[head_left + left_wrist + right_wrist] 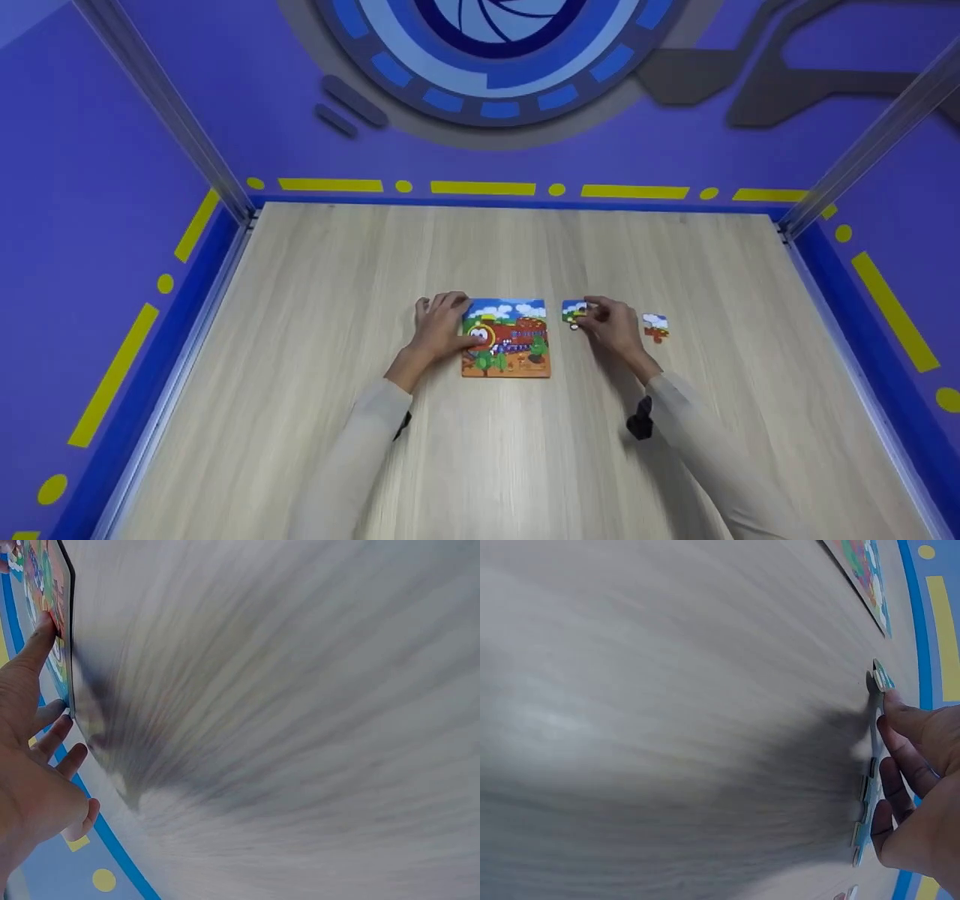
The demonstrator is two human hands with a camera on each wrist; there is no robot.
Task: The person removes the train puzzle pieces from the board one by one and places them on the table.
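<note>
A square train jigsaw puzzle (pixel 506 360) lies flat on the table. My left hand (pixel 441 326) rests at its left side, the thumb on the picture and a finger touching the edge near the far corner. The thumb shows on the picture in the left wrist view too. Just right of the puzzle, my right hand (pixel 611 326) pinches a small puzzle piece (pixel 574 310) between thumb and finger. In the right wrist view, that piece (pixel 883 676) is tilted at the fingertips. More piece edges (pixel 865 802) show beside the curled fingers, partly hidden by them.
Farther right lies a loose puzzle piece (pixel 655 324) with white cloud and brown parts. The pale wood table (pixel 480 450) is bounded by blue-purple walls (pixel 480 169) with yellow marks at the back and both sides.
</note>
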